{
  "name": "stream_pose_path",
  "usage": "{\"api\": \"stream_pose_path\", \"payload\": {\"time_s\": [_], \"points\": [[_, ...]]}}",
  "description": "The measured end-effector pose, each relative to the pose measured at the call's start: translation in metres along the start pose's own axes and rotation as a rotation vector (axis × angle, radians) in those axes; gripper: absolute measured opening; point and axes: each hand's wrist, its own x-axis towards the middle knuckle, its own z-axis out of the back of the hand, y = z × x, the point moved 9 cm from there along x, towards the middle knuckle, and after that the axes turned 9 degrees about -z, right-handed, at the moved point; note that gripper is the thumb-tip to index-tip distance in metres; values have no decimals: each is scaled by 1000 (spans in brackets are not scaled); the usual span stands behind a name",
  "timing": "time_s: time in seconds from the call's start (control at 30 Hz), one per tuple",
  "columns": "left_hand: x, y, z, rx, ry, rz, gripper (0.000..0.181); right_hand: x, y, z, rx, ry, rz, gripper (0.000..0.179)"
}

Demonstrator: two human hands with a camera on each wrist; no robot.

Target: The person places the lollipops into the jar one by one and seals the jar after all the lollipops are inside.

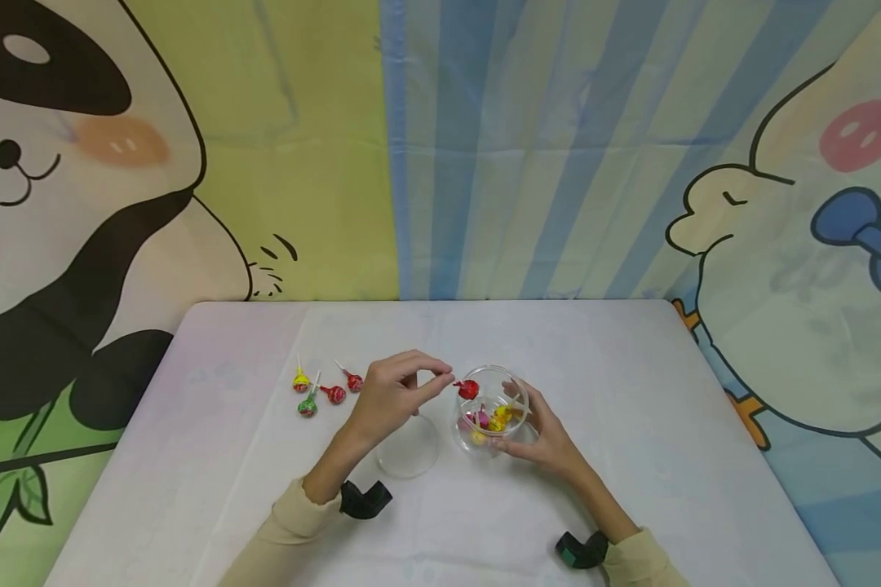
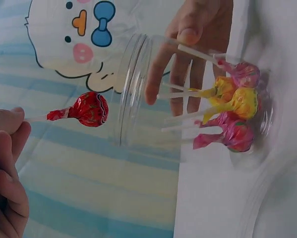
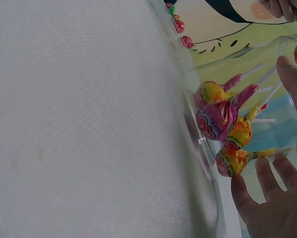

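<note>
My left hand [image 1: 396,395] pinches a red-wrapped lollipop [image 2: 90,110] by the end of its white stick. The candy head hangs just above the mouth of a clear round jar [image 2: 133,89], at its left side in the head view. Around the right side of the jar, my right hand [image 1: 546,432] grips the wall with thumb and fingers spread. Several pink and yellow lollipops [image 3: 217,119] lie inside at the bottom, their sticks pointing up toward the opening. The jar stands upright on the white table.
A clear round lid [image 1: 407,476] lies flat on the table [image 1: 264,522], left of the jar. Farther left is a loose group of lollipops: a yellow one [image 1: 301,381], a green one [image 1: 307,406] and two red ones [image 1: 334,395]. A printed cartoon cloth hangs behind.
</note>
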Motion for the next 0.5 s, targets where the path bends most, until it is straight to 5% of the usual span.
{"api": "stream_pose_path", "payload": {"time_s": [0.37,0.5], "points": [[-2,0,-31,-9,92,-7,15,0,0,0,-1,0,17,89],[-2,1,-43,56,152,2,14,0,0,1,-6,-5,27,90]]}}
